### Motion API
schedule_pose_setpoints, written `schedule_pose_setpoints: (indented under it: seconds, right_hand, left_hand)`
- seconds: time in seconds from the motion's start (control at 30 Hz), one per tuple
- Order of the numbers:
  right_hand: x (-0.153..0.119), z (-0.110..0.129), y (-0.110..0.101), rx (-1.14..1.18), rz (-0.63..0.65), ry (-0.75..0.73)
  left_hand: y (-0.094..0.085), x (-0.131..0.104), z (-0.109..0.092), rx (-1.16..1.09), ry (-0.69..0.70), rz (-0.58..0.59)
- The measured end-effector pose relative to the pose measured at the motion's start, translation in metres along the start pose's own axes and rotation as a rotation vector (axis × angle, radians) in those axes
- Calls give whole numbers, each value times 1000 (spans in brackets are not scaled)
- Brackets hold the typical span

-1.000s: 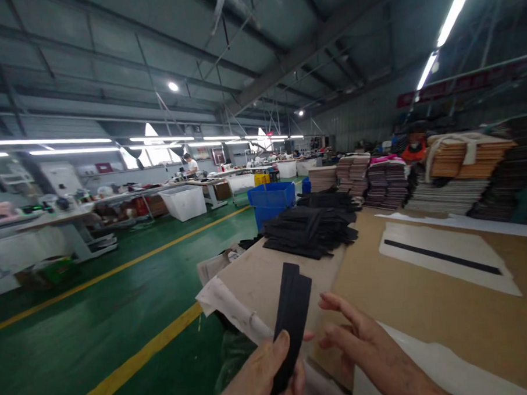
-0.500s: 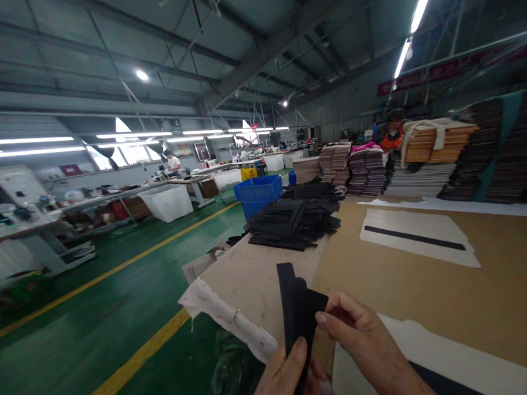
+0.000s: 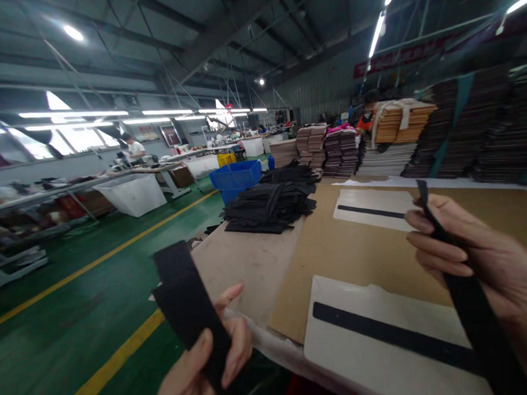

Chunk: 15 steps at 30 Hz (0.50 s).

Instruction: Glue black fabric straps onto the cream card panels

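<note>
black strips [image 3: 183, 297] are slanting up from the left hand [image 3: 181, 376], its fingers [image 3: 238, 345] clamping them; the raised right hand [image 3: 484, 252] is gripping 1 long strip [image 3: 473, 307] above the tabletop [image 3: 331, 258].

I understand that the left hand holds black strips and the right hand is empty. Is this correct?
The right hand is not empty: the head view shows it holding a black strip. The left hand does hold black strips, as you wrote.
</note>
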State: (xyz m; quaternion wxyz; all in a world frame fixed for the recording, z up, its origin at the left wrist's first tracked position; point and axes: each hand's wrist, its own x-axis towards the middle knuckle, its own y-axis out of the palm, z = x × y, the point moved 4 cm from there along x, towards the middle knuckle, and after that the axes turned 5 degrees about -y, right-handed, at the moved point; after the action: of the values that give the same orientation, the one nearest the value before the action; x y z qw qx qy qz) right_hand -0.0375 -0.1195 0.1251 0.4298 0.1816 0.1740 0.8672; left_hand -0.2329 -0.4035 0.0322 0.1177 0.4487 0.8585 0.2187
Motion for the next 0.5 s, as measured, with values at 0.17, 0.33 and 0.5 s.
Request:
schedule_pose_setpoints:
  seconds: [0.17, 0.33, 0.5]
  right_hand:
    - [-11, 2, -47, -602, 21, 262]
    - [-17, -25, -73, -795, 179, 504]
    - [-18, -36, -81, -782, 240, 571]
  left_hand:
    - [-27, 3, -29, 479, -82, -139]
    - [-7, 33, -30, 1326, 186, 202]
    - [24, 69, 25, 1437, -56, 281]
